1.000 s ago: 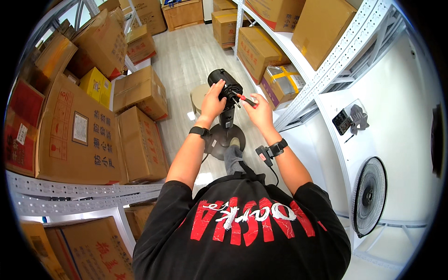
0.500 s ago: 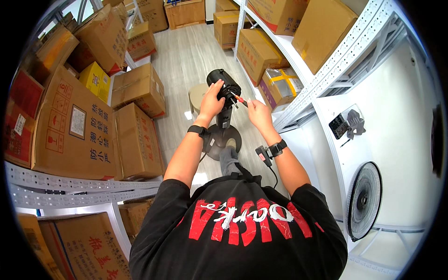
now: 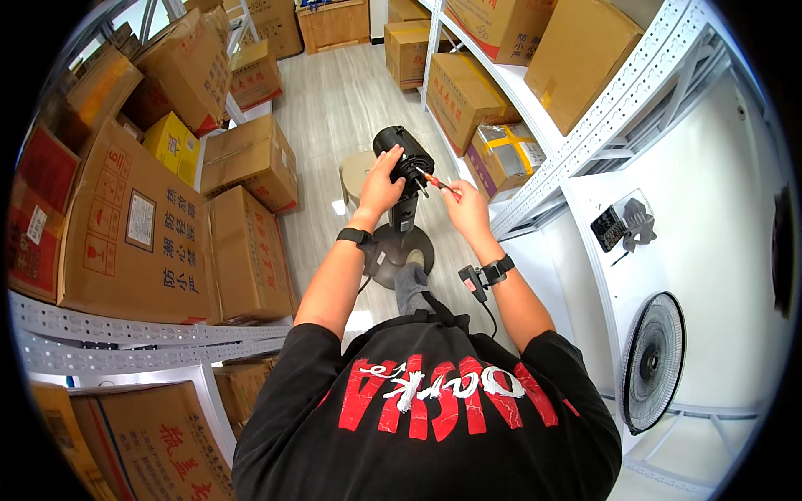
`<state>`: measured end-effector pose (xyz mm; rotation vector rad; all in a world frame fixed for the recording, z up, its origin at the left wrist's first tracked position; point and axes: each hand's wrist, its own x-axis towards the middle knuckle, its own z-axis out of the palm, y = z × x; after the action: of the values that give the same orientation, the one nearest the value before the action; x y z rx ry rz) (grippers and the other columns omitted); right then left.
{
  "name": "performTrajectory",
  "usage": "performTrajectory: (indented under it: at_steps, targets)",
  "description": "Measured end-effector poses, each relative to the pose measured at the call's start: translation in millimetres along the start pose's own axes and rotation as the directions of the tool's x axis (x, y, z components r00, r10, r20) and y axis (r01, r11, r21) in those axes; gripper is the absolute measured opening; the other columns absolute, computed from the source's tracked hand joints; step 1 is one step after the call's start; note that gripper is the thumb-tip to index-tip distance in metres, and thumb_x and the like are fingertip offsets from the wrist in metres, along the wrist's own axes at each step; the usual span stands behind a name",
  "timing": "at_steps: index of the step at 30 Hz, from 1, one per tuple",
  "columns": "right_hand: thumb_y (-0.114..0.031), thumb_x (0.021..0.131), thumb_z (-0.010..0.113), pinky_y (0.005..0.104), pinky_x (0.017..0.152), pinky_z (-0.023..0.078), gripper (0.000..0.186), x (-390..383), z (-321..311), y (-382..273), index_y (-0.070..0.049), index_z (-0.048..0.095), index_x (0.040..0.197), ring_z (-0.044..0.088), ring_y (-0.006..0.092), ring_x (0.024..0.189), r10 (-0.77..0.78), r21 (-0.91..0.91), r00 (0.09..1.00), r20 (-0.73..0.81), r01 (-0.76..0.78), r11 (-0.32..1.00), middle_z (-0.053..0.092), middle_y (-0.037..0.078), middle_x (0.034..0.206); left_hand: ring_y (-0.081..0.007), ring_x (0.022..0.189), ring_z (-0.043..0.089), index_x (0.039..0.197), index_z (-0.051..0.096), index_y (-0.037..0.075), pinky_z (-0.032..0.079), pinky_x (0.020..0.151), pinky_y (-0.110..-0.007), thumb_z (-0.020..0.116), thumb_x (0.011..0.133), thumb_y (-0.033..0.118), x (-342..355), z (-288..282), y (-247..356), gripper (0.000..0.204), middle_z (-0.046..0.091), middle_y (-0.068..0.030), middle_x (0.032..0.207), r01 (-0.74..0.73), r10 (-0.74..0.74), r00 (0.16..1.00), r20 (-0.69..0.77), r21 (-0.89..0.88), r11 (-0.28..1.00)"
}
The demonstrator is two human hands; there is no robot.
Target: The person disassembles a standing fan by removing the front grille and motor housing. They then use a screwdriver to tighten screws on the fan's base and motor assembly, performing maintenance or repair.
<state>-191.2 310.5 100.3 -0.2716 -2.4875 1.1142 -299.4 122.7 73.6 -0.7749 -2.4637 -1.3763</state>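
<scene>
A black fan motor (image 3: 394, 137) sits on top of its short pole, above a round dark base (image 3: 416, 244) on the floor. My left hand (image 3: 381, 190) grips the side of the motor housing, fingers laid along it. In my right hand (image 3: 469, 210) is a screwdriver (image 3: 433, 179) with a red handle, pinched between thumb and fingers. Its tip meets the front face of the motor, close to the protruding shaft. Which screw it touches is too small to make out. My shoe (image 3: 415, 257) rests on the base.
A beige round stool (image 3: 354, 169) stands behind the motor. Cartons fill the left shelves (image 3: 150, 225) and the right shelves (image 3: 468, 96). On the right white shelf lie a black phone-like device (image 3: 607, 228), a grey bladed part (image 3: 640, 225) and a round fan grille (image 3: 654, 361).
My right hand has shifted slightly and its fingers have changed position around the screwdriver handle. My left hand stays on the motor. The whole view has moved a little.
</scene>
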Motion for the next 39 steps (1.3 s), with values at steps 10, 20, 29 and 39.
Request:
performTrajectory:
  at_steps: [10, 20, 29, 39]
  targets:
    - [-0.025, 0.084, 0.066, 0.0426, 0.071, 0.050, 0.021, 7.6, 5.0, 13.0, -0.005, 0.066, 0.090, 0.065, 0.0347, 0.080, 0.131, -0.035, 0.975, 0.178, -0.127, 0.991, 0.067, 0.019, 0.089, -0.0324, 0.139, 0.035, 0.140, 0.047, 0.014, 0.032, 0.114, -0.039, 0.065, 0.076, 0.002, -4.0, -1.9, -0.4, 0.068, 0.043, -0.0055, 0.148, 0.010, -0.010, 1.000, 0.002, -0.017, 1.000]
    - [-0.020, 0.081, 0.069, 0.0408, 0.071, 0.050, 0.025, 0.6, 14.1, 21.8, -0.004, 0.062, 0.098, 0.065, 0.0316, 0.076, 0.080, 0.092, 0.990, 0.119, -0.091, 0.992, 0.067, 0.016, 0.082, -0.0332, 0.139, 0.035, 0.139, 0.047, 0.014, 0.032, 0.114, -0.040, 0.064, 0.075, 0.002, -5.0, -3.2, 1.3, 0.067, 0.043, -0.0068, 0.148, 0.003, -0.003, 1.000, 0.007, -0.020, 1.000]
    - [-0.017, 0.079, 0.070, 0.0394, 0.068, 0.048, 0.024, -1.6, 10.4, 19.6, -0.004, 0.059, 0.096, 0.064, 0.0276, 0.075, 0.062, 0.138, 0.983, 0.175, -0.086, 0.987, 0.065, 0.013, 0.080, -0.0362, 0.139, 0.033, 0.141, 0.045, 0.013, 0.030, 0.115, -0.043, 0.067, 0.076, 0.000, -5.3, -5.4, 1.5, 0.069, 0.042, -0.0100, 0.148, -0.007, 0.008, 0.999, 0.033, -0.035, 0.999]
    - [-0.018, 0.079, 0.069, 0.0395, 0.070, 0.049, 0.025, -5.1, 4.7, 7.0, -0.004, 0.059, 0.097, 0.063, 0.0301, 0.076, 0.094, 0.107, 0.986, 0.140, -0.109, 0.988, 0.065, 0.015, 0.081, -0.0359, 0.139, 0.034, 0.140, 0.046, 0.013, 0.029, 0.115, -0.042, 0.068, 0.075, 0.000, -3.2, -4.2, -5.8, 0.070, 0.043, -0.0099, 0.147, -0.029, 0.030, 0.999, 0.028, -0.035, 0.999]
